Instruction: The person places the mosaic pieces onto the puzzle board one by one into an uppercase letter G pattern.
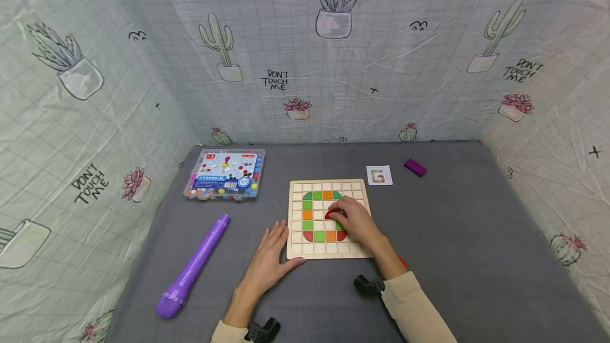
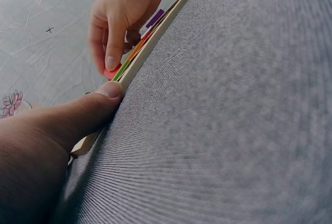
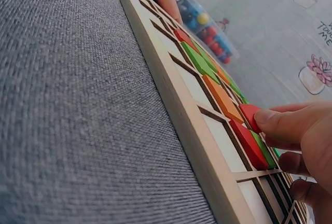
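A wooden grid board [image 1: 295,248] lies flat on the table, with green, orange and red tiles set in a ring of its cells. My right hand [image 1: 355,219] is over the board's right half, pinching a red rounded-corner tile [image 3: 249,114] between thumb and fingers. Part of that tile is covered by the fingertips. My left hand [image 1: 270,259] lies beside the board's lower left corner, fingers extended along the left edge. Its thumb [image 2: 110,90] touches the front edge. A small pattern card [image 1: 379,175] lies behind the board to the right.
A clear plastic box of colourful parts [image 1: 224,174] sits at the back left. In front of it lies a purple microphone-shaped stick [image 1: 193,269]. At the back right is a purple block [image 1: 415,168]. Something red [image 1: 403,262] shows partly beneath the right forearm. Printed cloth walls surround the table.
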Motion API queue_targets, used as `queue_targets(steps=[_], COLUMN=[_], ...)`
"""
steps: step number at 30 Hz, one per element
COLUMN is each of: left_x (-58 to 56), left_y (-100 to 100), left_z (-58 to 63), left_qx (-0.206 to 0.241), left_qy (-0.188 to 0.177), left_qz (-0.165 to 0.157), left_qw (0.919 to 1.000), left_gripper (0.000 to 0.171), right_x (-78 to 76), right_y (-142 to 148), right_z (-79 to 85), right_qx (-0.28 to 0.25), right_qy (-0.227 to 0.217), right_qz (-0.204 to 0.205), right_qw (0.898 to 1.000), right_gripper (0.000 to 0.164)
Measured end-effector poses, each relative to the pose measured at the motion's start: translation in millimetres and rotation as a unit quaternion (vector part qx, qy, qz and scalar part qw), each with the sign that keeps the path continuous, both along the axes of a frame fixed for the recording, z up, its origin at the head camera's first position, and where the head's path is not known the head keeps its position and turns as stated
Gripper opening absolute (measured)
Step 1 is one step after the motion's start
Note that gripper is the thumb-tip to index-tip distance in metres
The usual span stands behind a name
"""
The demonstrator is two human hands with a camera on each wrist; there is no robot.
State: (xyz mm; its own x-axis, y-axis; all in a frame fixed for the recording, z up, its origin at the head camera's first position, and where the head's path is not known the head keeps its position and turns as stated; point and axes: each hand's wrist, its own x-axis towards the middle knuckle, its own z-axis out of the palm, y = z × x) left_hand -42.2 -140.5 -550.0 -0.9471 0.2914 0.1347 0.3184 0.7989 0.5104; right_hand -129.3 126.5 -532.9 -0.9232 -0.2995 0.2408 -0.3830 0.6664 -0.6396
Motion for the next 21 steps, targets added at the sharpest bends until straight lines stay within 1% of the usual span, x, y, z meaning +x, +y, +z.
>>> queue_targets(steps=[5,13,21], left_x=[0.1,0.1,0.3], left_y=[0.0,0.2,-0.4], left_z=[0.3,-0.3,-0.2], left_qx=[-0.001,0.0,0.003], left_qy=[0.0,-0.002,0.003], left_qz=[0.0,0.001,-0.001], left_qw=[1.0,1.0,1.0], left_gripper=[0.09,0.091,0.09], right_x=[-1.2,-0.4,1.4], right_y=[-0.2,0.2,2.8], right_z=[-1.3,-2.0,3.1], right_qx=[0.011,0.021,0.014], right_qy=[0.005,0.036,0.026], right_qz=[0.004,0.011,0.015], right_qw=[1.0,0.999,0.999], right_gripper=[0.013,0.016,0.018])
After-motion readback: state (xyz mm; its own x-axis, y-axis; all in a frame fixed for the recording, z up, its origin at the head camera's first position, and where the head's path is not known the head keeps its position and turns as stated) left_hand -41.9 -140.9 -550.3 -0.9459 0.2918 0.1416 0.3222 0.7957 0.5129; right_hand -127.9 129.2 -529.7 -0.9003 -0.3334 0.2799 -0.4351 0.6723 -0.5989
